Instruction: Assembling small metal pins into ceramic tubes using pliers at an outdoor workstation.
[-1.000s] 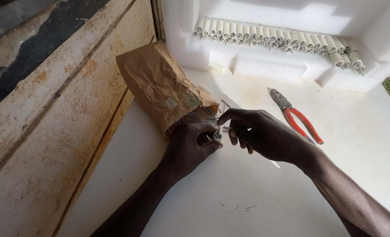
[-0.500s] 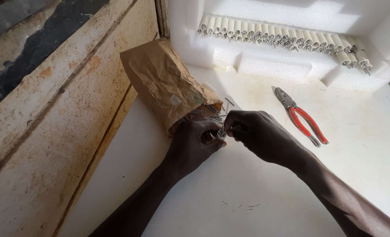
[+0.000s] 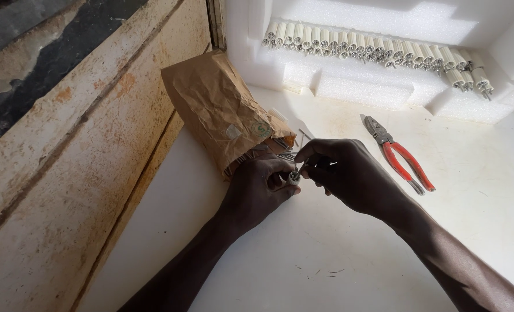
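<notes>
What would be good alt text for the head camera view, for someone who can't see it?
Two bare hands meet over a white surface, the left hand and right hand pinching a small white plug between them. Beside them lies a crumpled brown paper bag spilling thin metal pins; red-handled pliers lie to the right, and a row of white plugs lines a foam ledge behind.

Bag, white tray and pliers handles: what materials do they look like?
Bag: brown paper, matte, heavily creased. White tray: looks like foam, grainy surface, thick moulded steps. Pliers: grey metal jaws; handles red, probably a plastic or rubber coating, though the finish is hard to tell.
</notes>
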